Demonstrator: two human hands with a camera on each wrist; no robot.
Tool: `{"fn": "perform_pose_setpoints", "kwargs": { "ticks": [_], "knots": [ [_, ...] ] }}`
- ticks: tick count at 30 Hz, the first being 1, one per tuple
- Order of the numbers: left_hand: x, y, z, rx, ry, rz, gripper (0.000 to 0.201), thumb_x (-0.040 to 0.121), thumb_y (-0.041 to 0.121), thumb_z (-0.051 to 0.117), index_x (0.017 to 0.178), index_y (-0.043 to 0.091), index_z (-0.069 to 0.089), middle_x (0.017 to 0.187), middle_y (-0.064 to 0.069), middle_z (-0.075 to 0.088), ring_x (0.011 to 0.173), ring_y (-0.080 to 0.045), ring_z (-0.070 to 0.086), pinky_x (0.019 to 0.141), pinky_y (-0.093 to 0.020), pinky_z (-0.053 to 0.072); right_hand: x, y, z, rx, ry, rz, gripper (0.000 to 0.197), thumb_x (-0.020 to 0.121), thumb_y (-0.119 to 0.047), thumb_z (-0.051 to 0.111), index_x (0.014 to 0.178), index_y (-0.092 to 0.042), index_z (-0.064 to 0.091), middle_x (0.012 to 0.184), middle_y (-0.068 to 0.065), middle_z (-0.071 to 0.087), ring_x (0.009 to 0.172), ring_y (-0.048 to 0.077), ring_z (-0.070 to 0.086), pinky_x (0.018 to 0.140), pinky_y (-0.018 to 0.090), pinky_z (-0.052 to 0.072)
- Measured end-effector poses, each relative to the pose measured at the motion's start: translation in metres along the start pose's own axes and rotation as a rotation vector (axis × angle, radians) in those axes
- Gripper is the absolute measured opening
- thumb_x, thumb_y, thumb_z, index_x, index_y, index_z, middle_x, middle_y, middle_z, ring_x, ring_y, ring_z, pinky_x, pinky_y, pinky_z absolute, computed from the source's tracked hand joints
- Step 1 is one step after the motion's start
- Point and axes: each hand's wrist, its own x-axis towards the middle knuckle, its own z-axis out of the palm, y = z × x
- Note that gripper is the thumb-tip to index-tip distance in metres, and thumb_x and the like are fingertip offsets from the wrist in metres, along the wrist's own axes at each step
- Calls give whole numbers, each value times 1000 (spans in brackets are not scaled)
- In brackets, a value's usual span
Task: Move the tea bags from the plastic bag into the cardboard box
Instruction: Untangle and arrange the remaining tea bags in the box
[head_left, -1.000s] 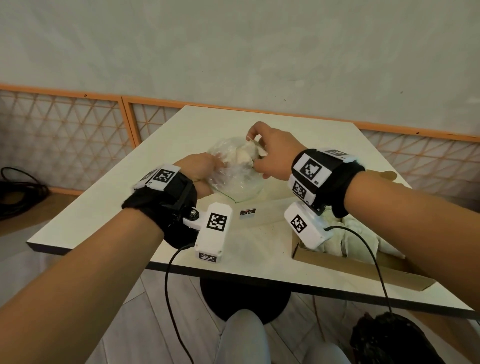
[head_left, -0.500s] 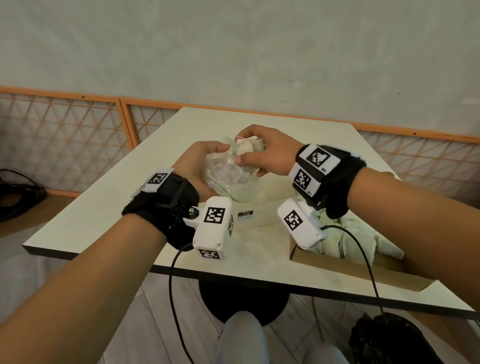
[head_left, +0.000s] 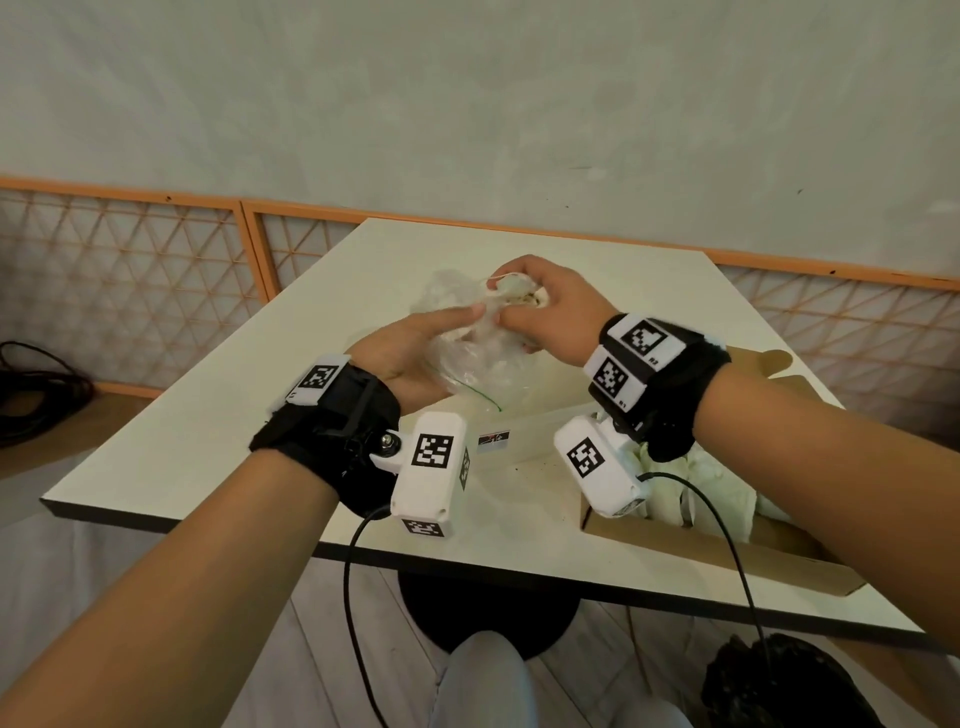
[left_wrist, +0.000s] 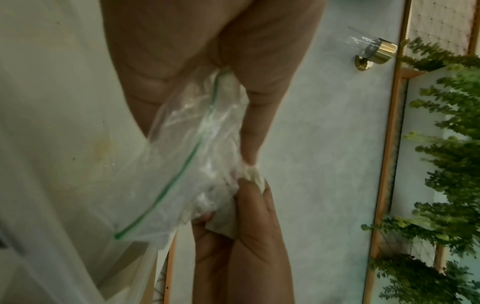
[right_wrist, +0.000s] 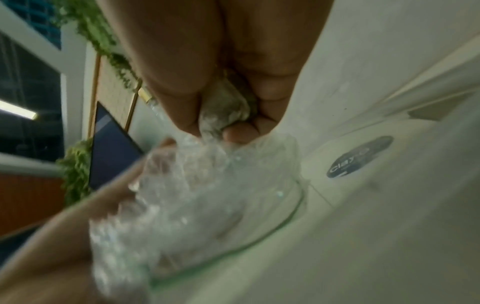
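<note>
A clear plastic bag (head_left: 480, 358) with a green zip line hangs crumpled above the middle of the table. My left hand (head_left: 415, 348) grips the plastic bag (left_wrist: 197, 164) from the left, thumb and fingers pinched on the film. My right hand (head_left: 540, 312) curls round a pale tea bag (head_left: 522, 293) at the bag's upper edge; the tea bag (right_wrist: 224, 109) sits in the fist. The open cardboard box (head_left: 701, 545) lies at the near right of the table, with several pale tea bags (head_left: 711, 491) inside, partly hidden by my right wrist.
The cream table (head_left: 208, 431) runs to a near edge just below my wrists. A small printed tag (head_left: 493, 440) lies on it between the wrist cameras. A low orange lattice fence (head_left: 130, 280) stands behind the table. A dark bag (head_left: 789, 686) sits on the floor at lower right.
Both hands have lifted with the plastic bag. The right hand has closed round a tea bag and drawn it up to the bag's mouth. The left hand has shifted its hold on the film.
</note>
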Motion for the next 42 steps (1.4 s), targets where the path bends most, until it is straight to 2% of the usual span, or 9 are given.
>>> {"fn": "perform_pose_setpoints", "kwargs": {
  "ticks": [6, 11, 14, 18, 26, 29, 35, 39, 42],
  "knots": [
    [12, -1, -6, 41, 107, 36, 33, 87, -12, 47, 111, 10, 56, 131, -11, 56, 105, -25, 60, 85, -36, 50, 3, -5, -15, 208, 44, 88, 18, 80, -5, 65, 87, -21, 58, 75, 1, 57, 54, 9, 55, 55, 24, 50],
    [12, -5, 0, -30, 137, 6, 39, 91, -11, 25, 106, 6, 57, 90, -19, 68, 84, -29, 62, 78, -42, 52, -1, -5, -13, 10, -134, 123, 42, 75, -24, 76, 110, -21, 53, 88, -5, 57, 74, 8, 59, 61, 23, 54],
    [11, -7, 0, -61, 125, -31, 40, 88, -5, 32, 118, 3, 58, 113, -21, 64, 97, -33, 61, 92, -47, 46, -4, -6, -12, 73, -116, 126, 35, 75, -4, 72, 105, -15, 58, 85, 0, 56, 73, 16, 57, 59, 25, 56],
    [8, -3, -8, -55, 42, -129, 47, 89, 26, 56, 129, 2, 55, 125, -18, 61, 104, -33, 63, 87, -46, 50, -2, -6, -19, 232, -4, 163, 30, 71, 7, 67, 84, -19, 61, 84, 6, 58, 70, 18, 57, 52, 23, 51],
    [14, 1, -20, 82, 334, -74, 11, 96, 18, 52, 100, 9, 55, 99, -12, 62, 65, -30, 67, 66, -46, 46, -4, 6, -33, 455, 30, 279, 31, 73, 10, 63, 86, -18, 58, 91, 8, 60, 81, 22, 60, 47, 20, 47],
    [15, 4, -22, 120, 421, -68, 35, 92, 23, 61, 122, 12, 47, 110, -8, 55, 92, -30, 60, 67, -43, 53, -7, 4, -40, 482, 16, 270, 30, 74, 10, 62, 87, -17, 58, 89, 7, 61, 76, 20, 62, 47, 20, 47],
    [16, 10, -20, 461, 652, 237, 83, 80, 42, 70, 147, 18, 27, 151, -8, 30, 136, -33, 32, 105, -46, 30, -16, 0, -52, 406, -26, 265, 32, 75, 12, 62, 86, -18, 59, 88, 6, 63, 77, 20, 60, 48, 20, 47],
    [-6, 2, 9, 358, 621, 655, 44, 86, 23, 66, 126, 23, 47, 130, 4, 49, 117, -12, 50, 95, -30, 40, -24, -13, -66, 383, -22, 216, 30, 77, 11, 61, 88, -17, 59, 85, 5, 64, 70, 16, 61, 45, 18, 47],
    [-17, -19, 35, 157, 409, 667, 14, 90, 12, 60, 99, 21, 54, 104, 2, 60, 98, -13, 60, 79, -27, 49, -33, -24, -77, 407, -77, 174, 29, 78, 12, 59, 85, -16, 60, 87, 8, 64, 67, 17, 62, 45, 18, 47]
  ]
}}
